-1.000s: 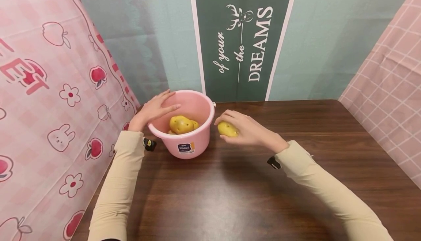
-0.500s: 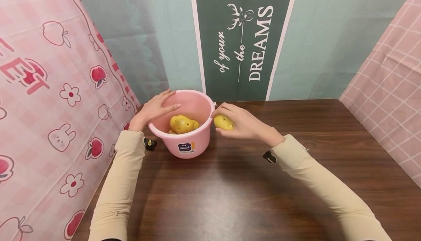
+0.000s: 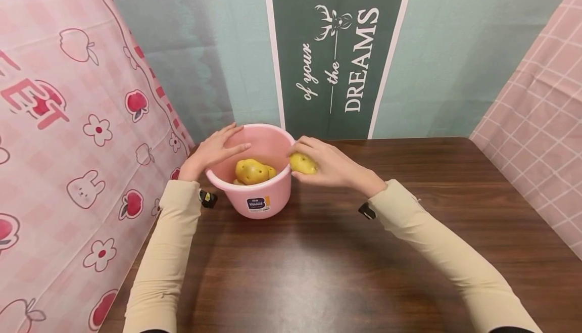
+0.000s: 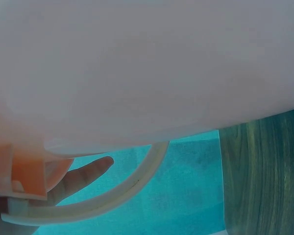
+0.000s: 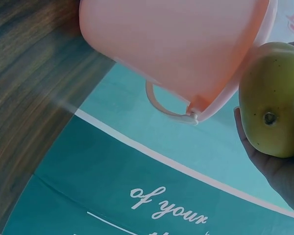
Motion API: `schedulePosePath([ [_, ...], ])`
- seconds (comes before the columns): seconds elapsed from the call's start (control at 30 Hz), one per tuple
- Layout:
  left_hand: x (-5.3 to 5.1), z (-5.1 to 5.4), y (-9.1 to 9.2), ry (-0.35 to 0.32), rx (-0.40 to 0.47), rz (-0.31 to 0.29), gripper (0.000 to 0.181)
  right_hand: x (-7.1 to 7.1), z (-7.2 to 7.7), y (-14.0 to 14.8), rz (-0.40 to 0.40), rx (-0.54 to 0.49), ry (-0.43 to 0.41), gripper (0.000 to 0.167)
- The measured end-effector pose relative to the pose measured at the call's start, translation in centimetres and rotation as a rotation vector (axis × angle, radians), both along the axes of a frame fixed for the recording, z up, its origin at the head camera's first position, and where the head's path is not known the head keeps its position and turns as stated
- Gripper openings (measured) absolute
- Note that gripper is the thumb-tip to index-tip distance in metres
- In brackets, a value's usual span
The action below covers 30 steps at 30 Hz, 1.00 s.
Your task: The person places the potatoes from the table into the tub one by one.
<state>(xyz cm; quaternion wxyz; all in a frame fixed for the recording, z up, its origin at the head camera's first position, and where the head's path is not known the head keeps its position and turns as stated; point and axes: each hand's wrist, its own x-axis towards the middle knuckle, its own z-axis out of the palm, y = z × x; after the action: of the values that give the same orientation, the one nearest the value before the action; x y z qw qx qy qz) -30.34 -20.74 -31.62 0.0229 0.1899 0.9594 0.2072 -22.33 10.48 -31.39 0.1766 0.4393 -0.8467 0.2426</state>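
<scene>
A pink plastic bucket (image 3: 256, 199) stands upright at the back left of the table, with several yellow potatoes (image 3: 252, 172) inside. My left hand (image 3: 211, 153) holds the bucket's left rim. Its thumb lies over the inside, and a finger shows outside near the pale handle (image 4: 122, 193) in the left wrist view. In my right hand (image 3: 334, 166) is another yellow potato (image 3: 302, 163), gripped at the bucket's right rim. The right wrist view shows that potato (image 5: 274, 100) close up, with a dark eye, overlapping the rim; whether they touch I cannot tell.
The dark wooden table (image 3: 318, 272) extends to the front and right. A teal and green cloth (image 3: 336, 70) hangs behind the bucket. Patterned pink cloths stand at the left (image 3: 91, 171) and right (image 3: 541, 121) sides.
My right hand has moved left and slightly away from me, bringing the potato from beside the bucket up to its right rim. The left hand and bucket have stayed put.
</scene>
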Motion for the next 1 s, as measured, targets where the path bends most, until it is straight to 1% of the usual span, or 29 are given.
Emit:
schedulePosePath([
  [0.27, 0.0, -0.1, -0.1, 0.007, -0.006, -0.004, 0.077, -0.4, 0.6, -1.0, -0.004, 0.016, 0.014, 0.036],
  [0.53, -0.2, -0.2, -0.1, 0.016, -0.008, -0.009, 0.077, -1.1, 1.2, -2.1, 0.016, 0.027, 0.048, 0.038],
  [0.8, -0.1, -0.2, -0.1, 0.011, -0.005, -0.007, 0.077, -1.6, 1.5, -2.5, 0.015, 0.035, 0.035, 0.039],
  [1.0, -0.1, -0.1, 0.0, 0.011, -0.003, -0.006, 0.076, -1.9, 1.8, -3.0, 0.007, 0.05, 0.047, 0.039],
])
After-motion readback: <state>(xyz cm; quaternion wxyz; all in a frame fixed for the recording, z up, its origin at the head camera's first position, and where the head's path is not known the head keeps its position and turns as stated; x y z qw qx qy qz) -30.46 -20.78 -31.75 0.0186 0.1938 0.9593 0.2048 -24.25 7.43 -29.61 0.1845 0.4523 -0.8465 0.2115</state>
